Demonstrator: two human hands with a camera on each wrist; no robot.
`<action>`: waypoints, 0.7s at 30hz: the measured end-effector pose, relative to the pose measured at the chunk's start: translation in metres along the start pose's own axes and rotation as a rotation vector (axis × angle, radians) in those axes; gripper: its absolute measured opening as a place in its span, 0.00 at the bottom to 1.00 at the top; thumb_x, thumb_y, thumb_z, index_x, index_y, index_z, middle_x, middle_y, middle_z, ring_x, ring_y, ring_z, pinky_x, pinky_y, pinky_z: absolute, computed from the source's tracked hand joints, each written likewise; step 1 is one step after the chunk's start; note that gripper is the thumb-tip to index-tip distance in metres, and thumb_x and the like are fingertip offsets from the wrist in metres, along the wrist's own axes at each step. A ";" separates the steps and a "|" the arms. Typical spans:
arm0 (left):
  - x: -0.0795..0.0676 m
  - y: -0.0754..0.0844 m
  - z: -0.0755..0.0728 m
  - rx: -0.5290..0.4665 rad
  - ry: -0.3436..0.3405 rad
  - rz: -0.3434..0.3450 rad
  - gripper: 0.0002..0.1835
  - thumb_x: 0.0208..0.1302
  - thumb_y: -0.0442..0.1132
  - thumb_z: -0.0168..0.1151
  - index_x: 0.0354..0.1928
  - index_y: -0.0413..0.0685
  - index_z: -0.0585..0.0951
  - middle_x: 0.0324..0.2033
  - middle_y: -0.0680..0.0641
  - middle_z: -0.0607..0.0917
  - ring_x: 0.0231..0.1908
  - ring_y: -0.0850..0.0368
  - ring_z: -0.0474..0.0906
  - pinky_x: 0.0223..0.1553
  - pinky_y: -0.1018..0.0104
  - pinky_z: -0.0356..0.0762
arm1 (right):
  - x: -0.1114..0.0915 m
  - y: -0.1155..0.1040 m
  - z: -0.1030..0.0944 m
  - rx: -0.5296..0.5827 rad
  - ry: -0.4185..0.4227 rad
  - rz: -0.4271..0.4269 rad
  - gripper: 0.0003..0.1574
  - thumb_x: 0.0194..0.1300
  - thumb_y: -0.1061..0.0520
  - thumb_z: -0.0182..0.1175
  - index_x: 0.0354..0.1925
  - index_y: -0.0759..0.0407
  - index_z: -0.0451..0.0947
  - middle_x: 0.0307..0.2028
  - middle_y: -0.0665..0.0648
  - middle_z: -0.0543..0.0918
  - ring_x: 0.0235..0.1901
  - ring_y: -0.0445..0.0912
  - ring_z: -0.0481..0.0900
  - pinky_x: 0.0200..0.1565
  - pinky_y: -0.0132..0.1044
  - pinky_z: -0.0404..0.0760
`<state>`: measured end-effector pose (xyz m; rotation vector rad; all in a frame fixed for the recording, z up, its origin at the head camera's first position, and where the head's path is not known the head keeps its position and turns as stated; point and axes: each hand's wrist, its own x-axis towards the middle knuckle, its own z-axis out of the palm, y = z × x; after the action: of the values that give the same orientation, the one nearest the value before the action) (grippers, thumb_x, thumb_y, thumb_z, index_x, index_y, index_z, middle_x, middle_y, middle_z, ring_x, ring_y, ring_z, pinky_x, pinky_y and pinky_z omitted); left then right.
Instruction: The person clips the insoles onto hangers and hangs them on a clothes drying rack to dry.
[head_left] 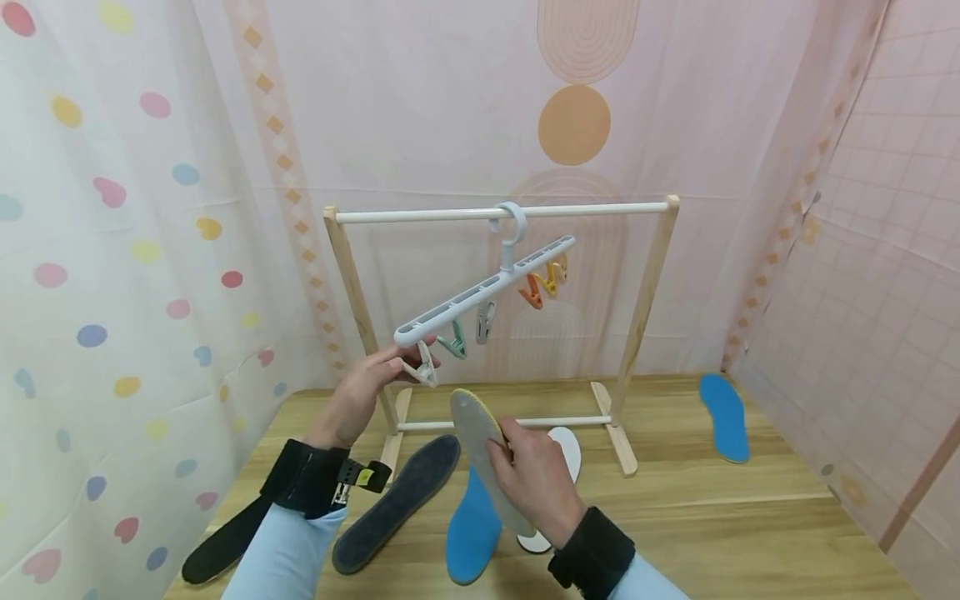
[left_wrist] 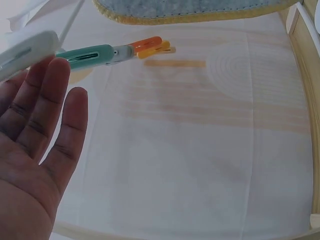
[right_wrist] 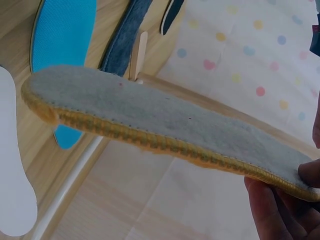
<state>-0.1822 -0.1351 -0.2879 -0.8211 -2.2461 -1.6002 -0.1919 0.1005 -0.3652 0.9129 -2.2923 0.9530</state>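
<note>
A light-blue hanger (head_left: 480, 293) with a row of coloured clips hangs by its hook from a rack's top bar. At the hanger's near end, my left hand (head_left: 351, 402) pinches the white clip (head_left: 424, 368) between thumb and fingers; the thumb is outside the left wrist view. Beside it hang a green clip (left_wrist: 89, 56), a grey clip (head_left: 484, 322) and an orange clip (head_left: 531, 292). My right hand (head_left: 538, 477) grips a grey insole (right_wrist: 125, 102) with a yellow stitched edge by its lower part. The insole's upper end points up, just below and right of the white clip.
The wooden rack (head_left: 651, 308) stands on the wood-grain table (head_left: 705, 525). Below my hands lie a dark grey insole (head_left: 397, 504), a blue insole (head_left: 472, 533) and a partly hidden white insole (right_wrist: 12, 160). A black insole (head_left: 225, 542) lies left, another blue insole (head_left: 726, 417) far right.
</note>
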 end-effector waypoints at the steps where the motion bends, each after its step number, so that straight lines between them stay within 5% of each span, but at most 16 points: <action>1: 0.000 0.000 0.000 -0.006 0.000 -0.002 0.20 0.71 0.39 0.35 0.60 0.45 0.69 0.46 0.44 0.77 0.47 0.50 0.71 0.49 0.51 0.66 | 0.000 0.000 0.000 -0.002 -0.001 -0.001 0.05 0.58 0.57 0.61 0.34 0.56 0.76 0.27 0.52 0.83 0.23 0.39 0.79 0.21 0.25 0.71; 10: 0.000 -0.001 0.001 -0.034 0.023 0.040 0.18 0.71 0.34 0.39 0.59 0.39 0.68 0.45 0.41 0.74 0.46 0.50 0.71 0.47 0.60 0.70 | -0.001 -0.003 0.001 -0.008 -0.023 0.013 0.04 0.60 0.56 0.60 0.35 0.54 0.75 0.27 0.50 0.82 0.23 0.37 0.78 0.21 0.25 0.70; 21: 0.000 -0.006 0.002 -0.013 0.007 0.014 0.18 0.71 0.36 0.41 0.58 0.36 0.65 0.48 0.40 0.75 0.51 0.52 0.72 0.52 0.58 0.68 | 0.001 -0.006 0.003 0.000 -0.022 -0.009 0.03 0.60 0.57 0.60 0.34 0.55 0.75 0.27 0.51 0.82 0.23 0.37 0.78 0.21 0.26 0.70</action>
<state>-0.1859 -0.1345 -0.2933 -0.8314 -2.2218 -1.6111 -0.1888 0.0951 -0.3644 0.9379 -2.3047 0.9440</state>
